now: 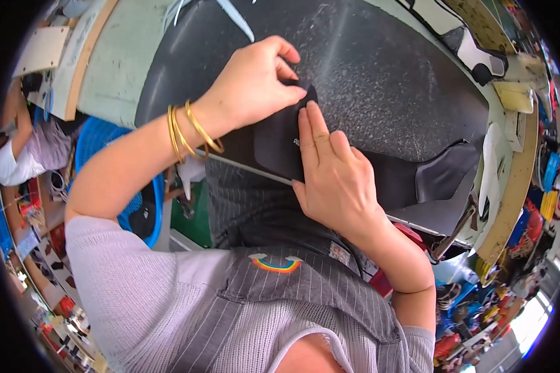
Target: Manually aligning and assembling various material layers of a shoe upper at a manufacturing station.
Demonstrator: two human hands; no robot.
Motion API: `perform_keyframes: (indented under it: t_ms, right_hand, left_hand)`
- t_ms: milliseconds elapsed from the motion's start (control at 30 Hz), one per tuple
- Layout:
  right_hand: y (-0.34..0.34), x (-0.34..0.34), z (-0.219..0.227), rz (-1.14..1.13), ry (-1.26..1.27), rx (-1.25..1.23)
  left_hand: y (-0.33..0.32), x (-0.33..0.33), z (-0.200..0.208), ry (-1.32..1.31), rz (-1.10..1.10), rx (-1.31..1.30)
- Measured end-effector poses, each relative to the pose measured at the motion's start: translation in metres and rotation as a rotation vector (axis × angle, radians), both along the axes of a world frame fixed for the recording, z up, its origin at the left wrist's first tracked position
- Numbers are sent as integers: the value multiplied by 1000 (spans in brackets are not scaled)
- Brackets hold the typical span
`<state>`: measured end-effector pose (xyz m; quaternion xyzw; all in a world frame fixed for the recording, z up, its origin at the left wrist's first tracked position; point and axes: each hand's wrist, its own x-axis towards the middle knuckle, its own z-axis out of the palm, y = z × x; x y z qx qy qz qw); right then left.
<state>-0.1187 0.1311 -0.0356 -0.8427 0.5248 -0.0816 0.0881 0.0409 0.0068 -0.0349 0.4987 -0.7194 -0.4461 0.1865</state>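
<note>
A flat, dark piece of soft sheet material [277,148] lies at the near edge of a worn black board [379,81], with small pale marking on it. My left hand [252,84], with gold bangles on its wrist, pinches the far end of this piece between thumb and fingers. Stretched out flat, my right hand [341,177] rests along the piece's right side, its fingertips close to the left thumb. To the right of that hand, a folded black glossy piece [445,171] lies on the board.
Pale strips [236,18] lie at the board's far edge. White-and-black cut pieces [473,50] and a yellowish block [514,96] sit at the right. A blue basket [99,146] stands below the table at left, near another person's arm [20,124].
</note>
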Motion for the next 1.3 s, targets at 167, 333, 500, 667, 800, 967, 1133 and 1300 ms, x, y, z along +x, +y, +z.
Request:
perform_keyframes:
  t_ms: [167, 333, 500, 667, 800, 967, 1133, 1300]
  right_hand:
    - [-4, 5, 6, 68, 98, -15]
    - [-8, 6, 15, 62, 113, 105]
    - [2, 5, 3, 58, 27, -56]
    - [43, -41, -4, 0, -172, -334]
    - [45, -41, -9, 3, -238, -295]
    - [38, -58, -9, 160, -315, -225]
    - [35, -94, -6, 306, -221, -187]
    - [46, -94, -1, 192, -160, -219]
  left_hand:
    - [-8, 7, 6, -110, -137, -112]
    - [-13, 7, -2, -195, -205, -393]
    - [35, 21, -9, -3, -454, -768]
    - [71, 30, 3, -211, -532, -739]
    - [94, 10, -2, -272, -520, -668]
    - [91, 23, -1, -267, -663, -622]
    - [91, 21, -6, -299, -641, -643]
    - [107, -13, 0, -231, -484, -758]
